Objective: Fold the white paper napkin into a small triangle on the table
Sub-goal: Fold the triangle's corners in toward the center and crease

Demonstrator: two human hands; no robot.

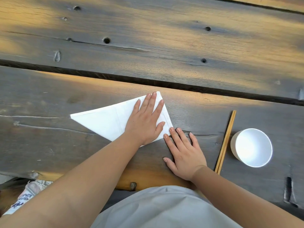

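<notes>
Napkin lies folded in triangle on table; we press left hand flat on it, right hand spread flat beside, fingertips touching its corner.

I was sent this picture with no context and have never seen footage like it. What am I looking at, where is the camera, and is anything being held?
There is no machine here. A camera worn on a person's head looks down at their two bare hands over a dark wooden table. The left hand lies flat on a white paper napkin, already folded into a large triangle, pressing it down. The right hand rests open on the wood, its fingertips touching the napkin's near right corner. Neither hand grips anything. To the right lie a pair of wooden chopsticks and, beside them, an empty white cup.
</notes>
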